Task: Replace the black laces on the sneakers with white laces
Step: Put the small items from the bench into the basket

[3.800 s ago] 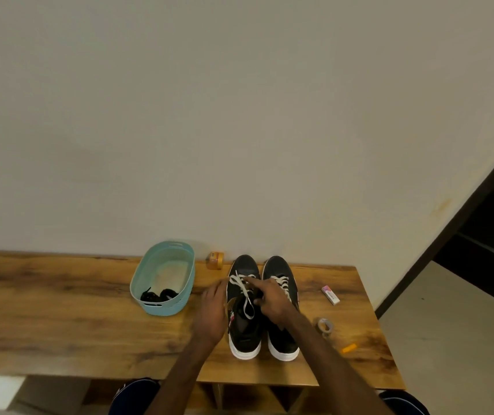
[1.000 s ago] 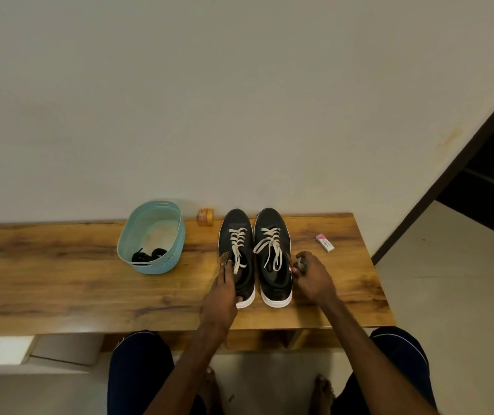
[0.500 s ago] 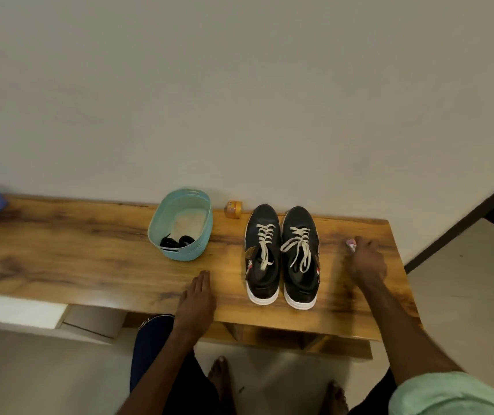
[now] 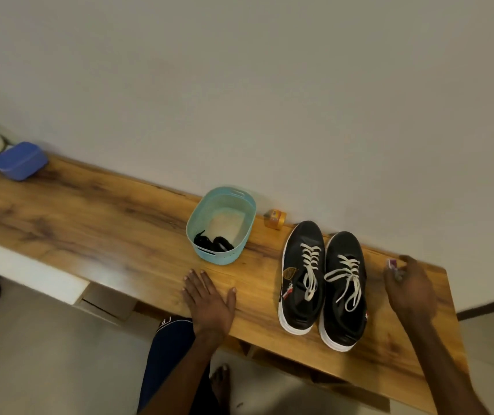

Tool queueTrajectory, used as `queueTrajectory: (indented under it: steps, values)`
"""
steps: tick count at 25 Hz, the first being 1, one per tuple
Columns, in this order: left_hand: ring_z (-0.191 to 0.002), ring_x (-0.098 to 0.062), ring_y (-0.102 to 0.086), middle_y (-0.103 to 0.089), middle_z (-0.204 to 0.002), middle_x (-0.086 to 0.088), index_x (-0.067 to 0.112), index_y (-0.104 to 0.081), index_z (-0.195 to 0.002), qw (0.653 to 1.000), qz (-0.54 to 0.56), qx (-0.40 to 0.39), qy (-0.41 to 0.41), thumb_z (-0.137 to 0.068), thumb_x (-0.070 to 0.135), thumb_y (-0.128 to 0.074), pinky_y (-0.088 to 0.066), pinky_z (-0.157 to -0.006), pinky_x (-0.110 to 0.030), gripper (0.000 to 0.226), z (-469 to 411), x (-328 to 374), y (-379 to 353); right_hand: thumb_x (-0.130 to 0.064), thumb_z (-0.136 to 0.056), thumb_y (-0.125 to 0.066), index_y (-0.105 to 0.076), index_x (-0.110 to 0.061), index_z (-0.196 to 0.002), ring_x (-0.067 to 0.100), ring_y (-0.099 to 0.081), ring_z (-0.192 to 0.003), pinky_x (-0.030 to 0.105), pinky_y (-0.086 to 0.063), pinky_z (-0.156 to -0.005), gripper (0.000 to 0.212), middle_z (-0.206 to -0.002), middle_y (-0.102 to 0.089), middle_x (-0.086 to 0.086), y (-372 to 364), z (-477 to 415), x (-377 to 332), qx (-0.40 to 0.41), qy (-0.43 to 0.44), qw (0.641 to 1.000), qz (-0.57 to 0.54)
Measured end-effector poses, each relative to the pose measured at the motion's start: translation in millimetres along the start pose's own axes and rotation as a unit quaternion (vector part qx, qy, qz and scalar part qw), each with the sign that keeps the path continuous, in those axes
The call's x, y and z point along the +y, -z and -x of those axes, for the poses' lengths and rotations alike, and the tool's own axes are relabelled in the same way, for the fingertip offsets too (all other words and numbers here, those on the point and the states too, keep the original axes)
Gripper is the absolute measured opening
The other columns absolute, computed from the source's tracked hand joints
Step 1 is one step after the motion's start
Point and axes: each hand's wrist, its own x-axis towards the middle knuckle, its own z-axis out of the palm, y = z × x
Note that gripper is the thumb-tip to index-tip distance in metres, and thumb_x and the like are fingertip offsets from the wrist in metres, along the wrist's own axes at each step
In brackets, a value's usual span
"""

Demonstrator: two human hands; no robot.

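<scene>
Black sneakers (image 4: pixel 323 283) side by side, right of centre on wooden bench (image 4: pixel 90 223), white laces (image 4: pixel 344 277) threaded. Black laces (image 4: pixel 212 244) in teal basket (image 4: pixel 245 223), centre. Left hand (image 4: pixel 209 301) flat, fingers spread, empty. Right hand (image 4: pixel 410 286) at right edge, curled over small objects; grip unclear.

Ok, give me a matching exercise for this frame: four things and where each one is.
Things:
1. black laces
2. white laces
3. left hand
4. blue container

Places:
A. far left end of the table
B. flat on the table's front edge
C. in the teal basket
D. threaded through the sneakers

Pairs: 1-C, 2-D, 3-B, 4-A
</scene>
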Motion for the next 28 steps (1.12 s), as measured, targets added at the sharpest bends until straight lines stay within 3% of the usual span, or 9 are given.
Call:
queueTrajectory:
  steps: [2, 5, 10, 17, 20, 25, 28]
  values:
    - [-0.15, -0.044, -0.001, 0.0, -0.16, -0.03, -0.003, -0.006, -0.155, 1.0, 0.001, 0.017, 0.005, -0.091, 0.065, -0.006, -0.008, -0.121, -0.056, 0.094, -3, 1, -6, -0.042, -0.098, -0.056, -0.057, -0.011, -0.13, 0.031, -0.064, -0.102, 0.039, -0.052, -0.085, 0.044, -0.121, -0.065, 0.014, 4, -9, -55, 0.028, 0.071, 0.996, -0.051]
    - [-0.15, -0.043, -0.008, -0.009, -0.16, -0.029, -0.003, -0.018, -0.154, 1.0, 0.008, 0.025, 0.009, -0.093, 0.062, -0.021, -0.01, -0.121, -0.057, 0.089, -8, 2, -13, -0.047, -0.097, -0.057, -0.062, -0.025, -0.122, 0.011, -0.06, -0.091, 0.027, -0.045, -0.077, 0.034, -0.112, -0.065, -0.003, -14, -6, -149, -0.019, 0.188, 0.977, -0.097]
    - [-0.149, -0.042, -0.013, -0.017, -0.159, -0.029, -0.004, -0.03, -0.151, 0.999, 0.028, 0.023, 0.02, -0.091, 0.06, -0.031, -0.012, -0.12, -0.057, 0.087, -9, 5, -15, -0.036, -0.093, -0.063, -0.067, -0.026, -0.112, 0.014, -0.062, -0.098, 0.03, -0.048, -0.077, 0.022, -0.112, -0.067, -0.005, -94, 14, -271, -0.174, 0.343, 0.922, -0.035]
    - [-0.15, -0.038, -0.017, -0.022, -0.16, -0.024, 0.0, -0.036, -0.149, 0.997, 0.056, 0.045, 0.036, -0.087, 0.062, -0.04, -0.016, -0.12, -0.055, 0.088, -16, 5, -19, -0.031, -0.09, -0.066, -0.068, -0.018, -0.111, 0.026, -0.063, -0.105, 0.037, -0.051, -0.081, 0.024, -0.11, -0.068, 0.003, -196, -1, -327, -0.272, 0.345, 0.883, 0.162]
    - [-0.15, -0.038, -0.017, -0.022, -0.16, -0.023, 0.001, -0.037, -0.149, 0.996, 0.057, 0.054, 0.038, -0.086, 0.063, -0.041, -0.016, -0.12, -0.054, 0.088, -19, 5, -21, -0.037, -0.089, -0.067, -0.069, -0.018, -0.105, 0.027, -0.066, -0.099, 0.037, -0.05, -0.079, 0.025, -0.105, -0.07, 0.004, -225, -5, -332, -0.279, 0.34, 0.881, 0.173]
    - [-0.15, -0.037, -0.016, -0.021, -0.16, -0.023, 0.001, -0.036, -0.15, 0.996, 0.052, 0.058, 0.041, -0.087, 0.062, -0.043, -0.016, -0.12, -0.054, 0.088, -19, 6, -19, -0.029, -0.089, -0.065, -0.065, -0.022, -0.097, 0.027, -0.066, -0.097, 0.034, -0.04, -0.072, 0.01, -0.104, -0.067, 0.003, -243, 1, -334, -0.279, 0.354, 0.879, 0.154]
    - [-0.15, -0.037, -0.017, -0.021, -0.16, -0.023, 0.001, -0.036, -0.15, 0.996, 0.051, 0.06, 0.041, -0.087, 0.062, -0.045, -0.016, -0.12, -0.054, 0.088, -17, 7, -17, -0.035, -0.089, -0.067, -0.06, -0.016, -0.115, 0.03, -0.063, -0.105, 0.037, -0.047, -0.079, 0.033, -0.117, -0.06, 0.007, -241, 1, -330, -0.287, 0.335, 0.886, 0.144]
